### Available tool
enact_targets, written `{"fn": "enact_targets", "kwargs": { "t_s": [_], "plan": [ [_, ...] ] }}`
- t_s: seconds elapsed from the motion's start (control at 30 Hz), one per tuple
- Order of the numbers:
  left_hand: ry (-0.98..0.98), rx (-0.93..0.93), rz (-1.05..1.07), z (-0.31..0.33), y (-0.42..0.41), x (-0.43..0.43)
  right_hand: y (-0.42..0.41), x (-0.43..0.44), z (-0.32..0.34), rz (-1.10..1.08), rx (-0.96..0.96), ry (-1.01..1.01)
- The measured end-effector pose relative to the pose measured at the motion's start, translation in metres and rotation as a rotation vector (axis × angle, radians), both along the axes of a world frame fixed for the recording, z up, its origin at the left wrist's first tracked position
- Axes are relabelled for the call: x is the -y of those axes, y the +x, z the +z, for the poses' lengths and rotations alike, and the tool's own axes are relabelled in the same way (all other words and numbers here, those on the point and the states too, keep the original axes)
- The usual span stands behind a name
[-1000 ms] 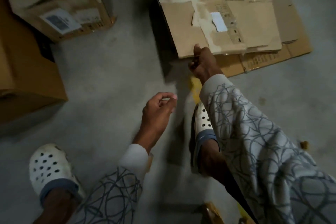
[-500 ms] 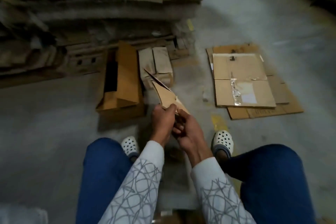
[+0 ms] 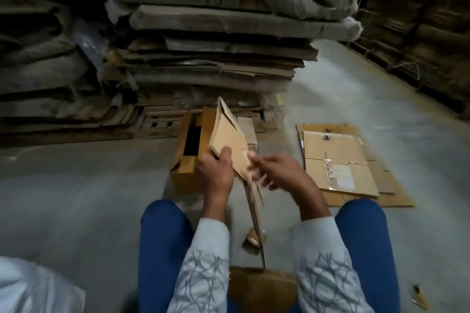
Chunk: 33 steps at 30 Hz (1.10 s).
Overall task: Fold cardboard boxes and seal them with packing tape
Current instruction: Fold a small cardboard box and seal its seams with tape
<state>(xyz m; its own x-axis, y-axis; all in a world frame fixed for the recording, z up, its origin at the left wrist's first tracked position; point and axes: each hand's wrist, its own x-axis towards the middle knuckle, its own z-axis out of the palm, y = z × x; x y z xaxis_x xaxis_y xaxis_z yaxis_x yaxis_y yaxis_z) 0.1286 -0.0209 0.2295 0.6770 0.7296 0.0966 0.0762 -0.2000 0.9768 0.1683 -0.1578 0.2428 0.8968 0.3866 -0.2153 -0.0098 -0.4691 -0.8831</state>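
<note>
No writing can be read anywhere. The one label [image 3: 345,182], a pale patch on the sheets [image 3: 330,150] lying flat on the floor [image 3: 76,198] at centre right, is too blurred to make out, and strips of shiny tape beside it carry no print.

The box [image 3: 230,140], still collapsed flat, is held up in the middle of the frame, tilted with its top corner pointing toward the stack [image 3: 229,20] that fills the upper half. Its lower end runs down as a thin edge between the blue knees.

The left hand [image 3: 216,178] grips the box's lower left edge, thumb lying on the near face and fingers wrapped behind. The right hand [image 3: 284,173] reaches in from the right, wrist bent, its blurred fingers curled onto the box's right edge. Both forearms rise from patterned sleeves at the bottom.

An open box [image 3: 181,173] lies on the floor just behind the left hand.
</note>
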Motion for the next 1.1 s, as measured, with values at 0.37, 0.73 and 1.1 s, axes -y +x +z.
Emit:
{"fn": "enact_targets", "kwargs": {
  "t_s": [0.37, 0.73, 1.1],
  "plan": [
    [0.154, 0.415, 0.025, 0.027, -0.020, 0.034, -0.016, -0.003, 0.039, -0.074, 0.095, 0.042],
    [-0.067, 0.362, -0.122, -0.015, -0.037, 0.039, -0.019, 0.011, 0.029, 0.069, 0.136, -0.027],
    [-0.320, 0.358, -0.167, -0.006, -0.039, 0.039, -0.011, 0.013, 0.016, 0.032, 0.136, -0.045]
  ]
}}
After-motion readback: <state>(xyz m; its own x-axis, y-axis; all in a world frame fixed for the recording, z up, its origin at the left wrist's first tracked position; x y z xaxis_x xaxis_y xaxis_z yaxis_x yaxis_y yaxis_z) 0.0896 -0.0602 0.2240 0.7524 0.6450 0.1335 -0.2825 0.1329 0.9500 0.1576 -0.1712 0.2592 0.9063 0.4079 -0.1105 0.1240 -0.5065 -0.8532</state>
